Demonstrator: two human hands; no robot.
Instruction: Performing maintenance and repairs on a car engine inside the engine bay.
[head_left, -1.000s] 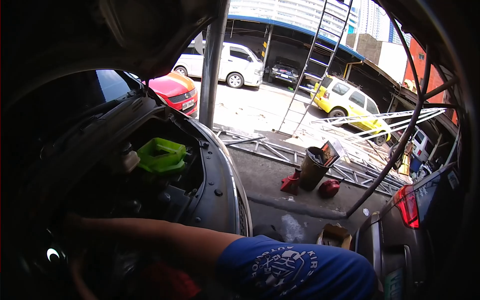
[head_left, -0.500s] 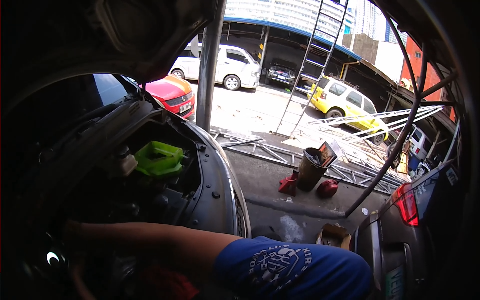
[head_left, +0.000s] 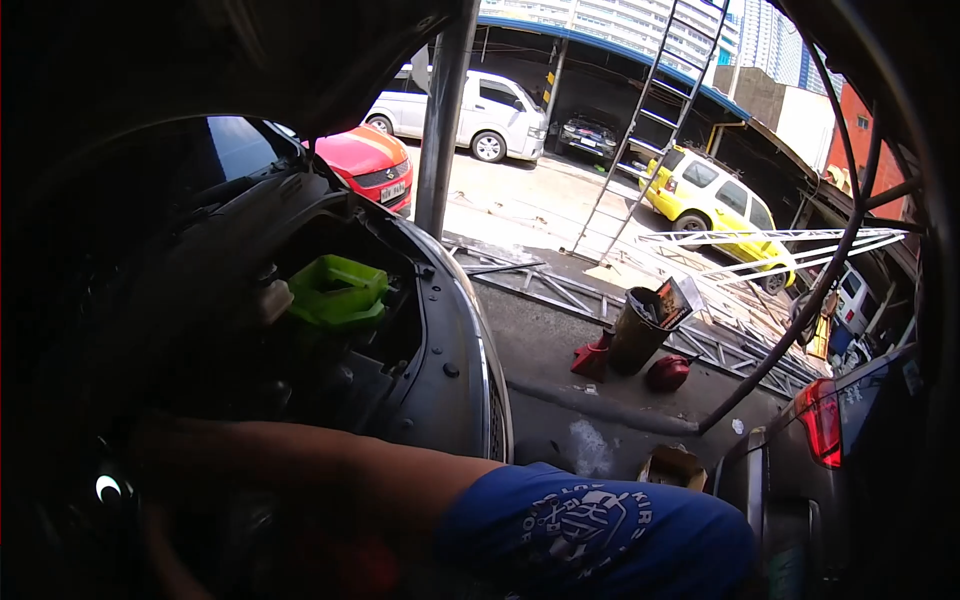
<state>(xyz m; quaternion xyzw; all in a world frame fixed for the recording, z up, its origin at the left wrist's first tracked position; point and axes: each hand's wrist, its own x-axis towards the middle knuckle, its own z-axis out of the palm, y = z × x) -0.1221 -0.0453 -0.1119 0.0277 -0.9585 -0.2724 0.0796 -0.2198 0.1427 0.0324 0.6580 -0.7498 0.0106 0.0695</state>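
Opens from shaded concrete floor (head_left: 540, 345) onto sunlit pavement (head_left: 505, 200), backed by a blue-edged roof (head_left: 570, 37), orange-red wall (head_left: 856, 145) and pale high-rises (head_left: 625, 25).

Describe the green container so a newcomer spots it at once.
Find the open engine bay at the picture's left, above the long forearm. Inside, near its upper end, sits an angular green container. Its bright colour sets it apart from the dull, pale part on its left.
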